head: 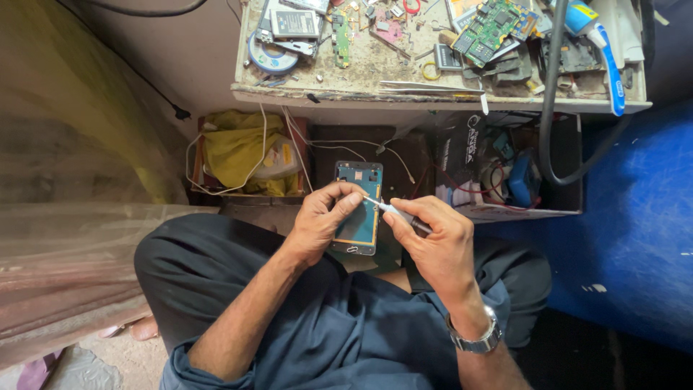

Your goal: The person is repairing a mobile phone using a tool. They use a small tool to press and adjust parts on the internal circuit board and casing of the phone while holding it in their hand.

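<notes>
An opened smartphone with its back off, teal inside, is held upright over my lap. My left hand grips its left edge, thumb and forefinger curled onto the phone's middle. My right hand, with a metal watch on the wrist, pinches a thin screwdriver whose tip points left at the phone's right side, close to my left fingertips. Dark blue trousers and shirt sleeves fill the lower part of the head view.
A cluttered workbench above holds circuit boards, phone parts and a solder reel. Below it sit a yellow bag with white cables and an open box of wires. A black hose hangs down; a blue drum stands right.
</notes>
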